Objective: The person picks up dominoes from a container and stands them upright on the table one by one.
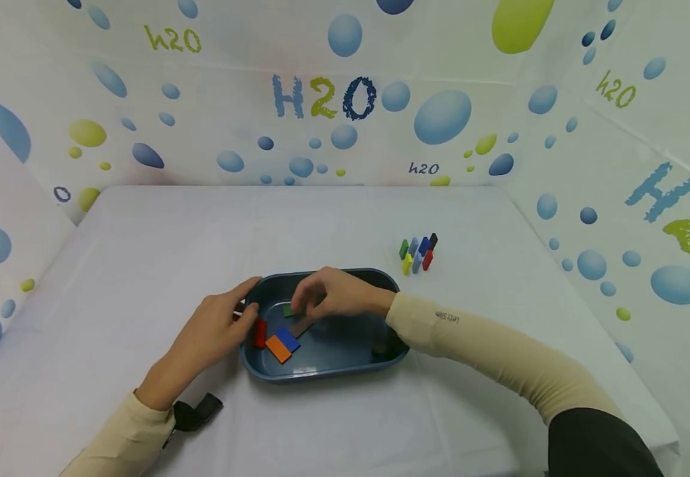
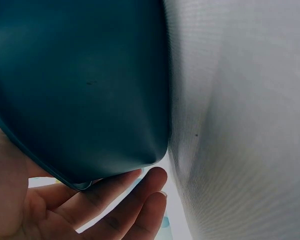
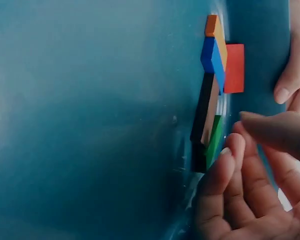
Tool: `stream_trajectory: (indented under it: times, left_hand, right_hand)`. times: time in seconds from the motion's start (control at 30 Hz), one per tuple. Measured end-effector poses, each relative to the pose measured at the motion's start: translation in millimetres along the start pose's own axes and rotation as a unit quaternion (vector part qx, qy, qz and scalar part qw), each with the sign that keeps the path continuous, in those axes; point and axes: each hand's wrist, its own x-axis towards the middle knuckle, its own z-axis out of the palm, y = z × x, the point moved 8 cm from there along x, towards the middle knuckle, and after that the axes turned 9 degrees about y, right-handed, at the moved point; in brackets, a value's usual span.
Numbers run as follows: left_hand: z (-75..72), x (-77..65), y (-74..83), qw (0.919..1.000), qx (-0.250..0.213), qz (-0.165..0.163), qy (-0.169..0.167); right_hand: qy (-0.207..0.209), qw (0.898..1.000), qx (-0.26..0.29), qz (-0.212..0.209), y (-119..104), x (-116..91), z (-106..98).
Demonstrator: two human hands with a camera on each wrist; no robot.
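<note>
dark blue tub (image 1: 333, 351): one, on the white surface (image 1: 201, 232).
left hand (image 1: 219, 331): at the tub's left end, fingers pinching its rim against the thumb.
right hand (image 1: 341, 291): inside the tub, fingers loosely bent just beside the green block (image 1: 287, 309).
slanting row: orange block (image 1: 278, 349), blue block (image 1: 287, 339), brown block (image 1: 301, 327), in the tub.
left end: red block (image 1: 260, 333).
beyond the tub: seven upright blocks (image 1: 417, 262), two rows.

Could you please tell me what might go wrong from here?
The right hand, close to the green block, might knock the brown block into the blue block beside it. Its sleeve could also topple the upright blocks beyond the tray if the arm swings forward.
</note>
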Motion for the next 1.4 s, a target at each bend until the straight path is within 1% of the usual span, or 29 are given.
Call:
stream_trajectory:
  times: [0.13, 0.23, 0.63, 0.83, 1.0, 1.2, 1.4]
  left_hand:
    - [-1.0, 0.4, 1.3, 1.0000, 0.002, -0.001, 0.001]
    - [-1.9, 1.0, 1.4, 1.0000, 0.004, -0.004, 0.003]
    - [-4.3, 2.6, 0.4, 1.0000, 0.002, 0.000, 0.006]
    - [-4.1, 3.2, -2.0, 0.9999, 0.007, -0.003, 0.008]
    - [-3.9, 3.3, -1.7, 1.0000, 0.004, -0.003, 0.008]
    - [-1.6, 3.3, -1.9, 1.0000, 0.001, -0.001, 0.002]
    - [-0.6, 2.0, -1.6, 1.0000, 0.004, 0.000, -0.001]
  right_hand:
    - [0.003, 1.000, -0.012, 0.017, 7, 0, 0]
    - [0.002, 0.999, -0.027, 0.021, 10, 0, 0]
    - [-0.010, 0.995, -0.097, 0.008, 14, 5, 4]
    - [-0.015, 0.994, -0.111, -0.002, 12, 6, 4]
    - [-0.025, 0.993, -0.113, -0.021, 12, 7, 5]
    - [-0.051, 0.994, -0.085, -0.048, 10, 3, 6]
    - [-0.049, 0.995, -0.063, -0.051, 3, -1, 5]
